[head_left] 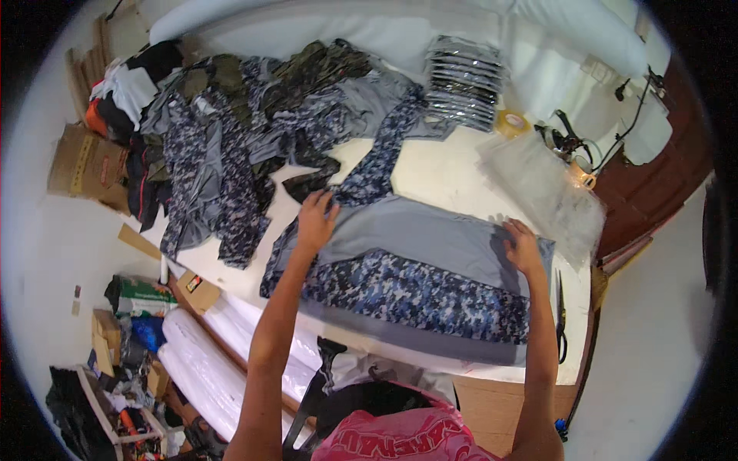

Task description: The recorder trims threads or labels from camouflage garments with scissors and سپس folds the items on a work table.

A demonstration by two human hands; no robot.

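Note:
A grey garment with blue camouflage panels lies spread flat on the white table. My left hand presses flat on its upper left part, near a camouflage sleeve that runs up and away. My right hand rests flat on the garment's upper right edge. Both hands have fingers spread and hold nothing.
A heap of similar grey and camouflage garments covers the table's far left. A stack of clear-bagged items, a tape roll and clear plastic bags lie at the far right. Scissors sit on the right edge. Cardboard boxes and white rolls stand left.

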